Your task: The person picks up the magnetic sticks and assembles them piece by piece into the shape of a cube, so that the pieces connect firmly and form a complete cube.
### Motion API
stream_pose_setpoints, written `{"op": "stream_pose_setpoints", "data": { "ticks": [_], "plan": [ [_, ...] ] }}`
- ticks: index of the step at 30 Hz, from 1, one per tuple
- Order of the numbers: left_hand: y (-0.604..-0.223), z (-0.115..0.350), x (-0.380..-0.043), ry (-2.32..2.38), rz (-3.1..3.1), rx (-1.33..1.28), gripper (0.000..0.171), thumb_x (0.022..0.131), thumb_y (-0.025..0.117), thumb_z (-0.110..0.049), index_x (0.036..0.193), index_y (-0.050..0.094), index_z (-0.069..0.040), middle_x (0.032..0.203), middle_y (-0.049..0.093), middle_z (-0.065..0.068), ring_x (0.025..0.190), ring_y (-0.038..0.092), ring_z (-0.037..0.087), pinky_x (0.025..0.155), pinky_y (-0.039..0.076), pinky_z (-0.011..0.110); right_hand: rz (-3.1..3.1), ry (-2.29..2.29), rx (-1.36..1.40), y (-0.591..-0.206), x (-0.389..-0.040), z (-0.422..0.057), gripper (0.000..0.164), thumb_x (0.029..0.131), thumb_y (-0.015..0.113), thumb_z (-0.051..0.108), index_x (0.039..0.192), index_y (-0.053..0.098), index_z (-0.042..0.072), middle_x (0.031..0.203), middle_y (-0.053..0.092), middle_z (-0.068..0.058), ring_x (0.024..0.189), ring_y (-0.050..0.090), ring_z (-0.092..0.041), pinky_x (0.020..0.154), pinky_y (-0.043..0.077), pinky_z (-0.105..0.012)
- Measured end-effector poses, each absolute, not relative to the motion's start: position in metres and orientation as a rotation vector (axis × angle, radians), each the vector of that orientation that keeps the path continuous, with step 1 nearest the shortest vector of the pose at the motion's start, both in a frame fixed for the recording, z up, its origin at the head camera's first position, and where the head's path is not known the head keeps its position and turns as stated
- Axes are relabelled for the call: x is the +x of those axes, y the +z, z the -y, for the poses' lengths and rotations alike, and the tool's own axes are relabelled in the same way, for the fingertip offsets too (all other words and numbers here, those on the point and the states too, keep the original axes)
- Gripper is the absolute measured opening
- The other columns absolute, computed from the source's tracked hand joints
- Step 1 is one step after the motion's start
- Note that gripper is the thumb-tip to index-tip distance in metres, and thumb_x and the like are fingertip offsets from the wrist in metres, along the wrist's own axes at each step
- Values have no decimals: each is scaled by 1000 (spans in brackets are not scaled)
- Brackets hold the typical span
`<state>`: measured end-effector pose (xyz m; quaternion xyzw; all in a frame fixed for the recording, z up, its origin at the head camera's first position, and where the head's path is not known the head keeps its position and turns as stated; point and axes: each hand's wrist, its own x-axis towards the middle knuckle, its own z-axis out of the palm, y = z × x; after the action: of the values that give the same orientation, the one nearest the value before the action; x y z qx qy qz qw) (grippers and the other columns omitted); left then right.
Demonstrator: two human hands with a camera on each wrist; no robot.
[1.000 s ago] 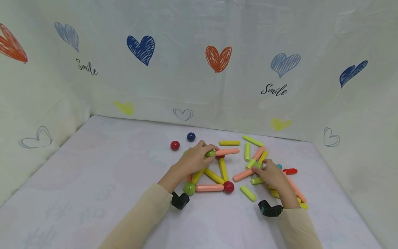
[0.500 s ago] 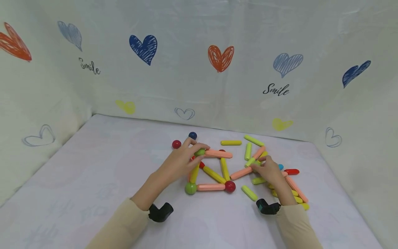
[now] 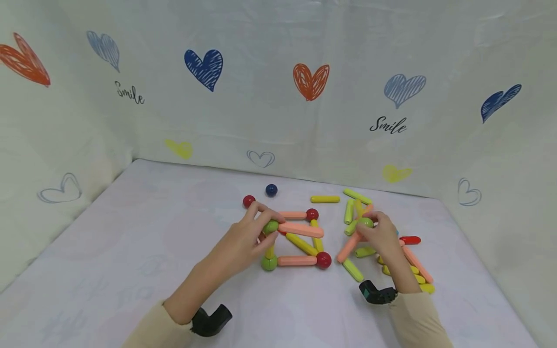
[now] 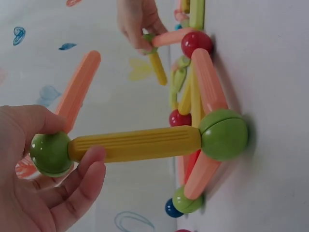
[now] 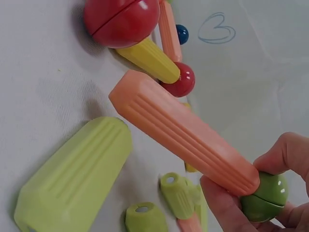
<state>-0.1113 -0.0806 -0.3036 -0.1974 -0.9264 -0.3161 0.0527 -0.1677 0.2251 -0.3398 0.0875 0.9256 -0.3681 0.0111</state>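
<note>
With thumb and fingers, my left hand point(image 3: 243, 237) grips a green ball point(image 4: 50, 153) above the table. A pink rod point(image 4: 79, 89) sticks out from that ball, its far end free. A yellow rod point(image 4: 137, 144) runs from the ball down to a green corner ball point(image 4: 224, 134) of a flat frame of rods and balls. My right hand point(image 3: 384, 237) pinches another green ball point(image 5: 265, 197), raised over loose rods. From it hang a pink rod point(image 5: 186, 133) and a yellow rod point(image 4: 157, 68). The frame's near red ball point(image 3: 323, 260) lies between the hands.
Behind the frame lie a loose red ball point(image 3: 249, 201) and a dark blue ball point(image 3: 271, 190). Loose light-green rods point(image 3: 353, 270) surround the right hand, and a pile of yellow, pink and red rods point(image 3: 415, 263) lies beside that wrist. A white cloth wall point(image 3: 278, 121) stands behind the table.
My left hand has come left and nearer, bringing the green ball and its pink rod over the frame's left side. My right hand has lifted its green ball with the attached rods off the pile.
</note>
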Motion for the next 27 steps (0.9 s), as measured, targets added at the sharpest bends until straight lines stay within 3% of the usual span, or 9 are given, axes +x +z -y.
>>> {"op": "stream_pose_setpoints", "data": {
  "ticks": [3, 8, 12, 16, 21, 27],
  "plan": [
    [-303, 79, -109, -901, 2792, -606, 25, 88, 65, -21, 110, 54, -21, 115, 45, 1, 53, 42, 7, 54, 41, 16, -2865, -1178, 289, -342, -167, -225, 45, 86, 51, 22, 124, 42, -2, 123, 47, -21, 98, 50, -29, 72, 43, -28],
    [-304, 78, -108, -841, 2741, -616, 25, 86, 66, -22, 106, 52, -19, 105, 48, -2, 54, 41, 6, 53, 40, 15, -2838, -1244, 331, -347, -167, -226, 33, 91, 49, 20, 118, 46, 1, 102, 55, -17, 70, 60, -20, 58, 46, -23],
    [-307, 81, -108, -802, 2685, -646, 24, 86, 66, -21, 104, 50, -17, 95, 49, -6, 61, 42, 5, 54, 39, 14, -2852, -1254, 341, -343, -167, -226, 29, 92, 48, 20, 116, 51, 4, 82, 54, -8, 59, 51, -14, 52, 43, -23],
    [-308, 81, -107, -794, 2655, -654, 25, 86, 67, -22, 103, 50, -17, 88, 49, -8, 58, 40, 4, 50, 36, 14, -2872, -1330, 268, -326, -160, -221, 31, 91, 51, 22, 117, 49, 5, 89, 54, -10, 62, 49, -15, 52, 43, -22],
    [-311, 80, -107, -864, 2644, -630, 24, 86, 67, -21, 103, 50, -17, 86, 48, -8, 55, 38, 4, 49, 36, 15, -2929, -1333, -27, -302, -144, -204, 31, 91, 57, 21, 116, 48, 6, 107, 53, -15, 78, 50, -21, 60, 46, -22],
    [-316, 78, -108, -1101, 2591, -609, 21, 86, 66, -18, 101, 51, -17, 91, 52, -9, 66, 45, 4, 56, 42, 15, -2954, -1200, -385, -292, -128, -178, 30, 86, 65, 11, 110, 49, 4, 97, 57, -14, 78, 52, -21, 61, 48, -22]
  ]
}}
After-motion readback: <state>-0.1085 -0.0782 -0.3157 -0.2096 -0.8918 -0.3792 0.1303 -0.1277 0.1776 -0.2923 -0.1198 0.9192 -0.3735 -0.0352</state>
